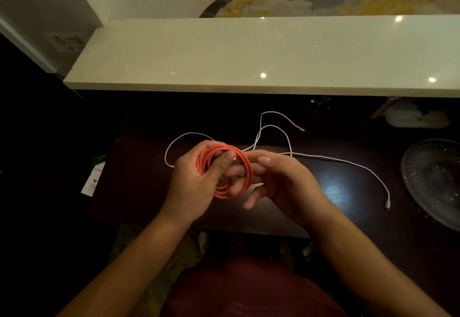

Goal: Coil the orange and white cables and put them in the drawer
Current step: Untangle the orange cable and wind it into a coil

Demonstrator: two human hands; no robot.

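The orange cable (245, 167) is wound into a round coil of several loops, held above the dark table (336, 184). My left hand (196, 182) grips the coil, with the thumb pressed across its loops. My right hand (278, 180) reaches in from the right, and its fingers pass through and behind the coil's right side. The white cable (333, 159) lies loose and uncoiled on the table beyond my hands, trailing right to a plug (387, 203) near the front edge. No drawer shows in this view.
A pale stone ledge (249, 53) runs across above the table. A clear glass dish (433, 180) sits at the table's right edge. A white plastic container (413, 117) stands at the back right. A white paper tag (92, 180) hangs at the table's left.
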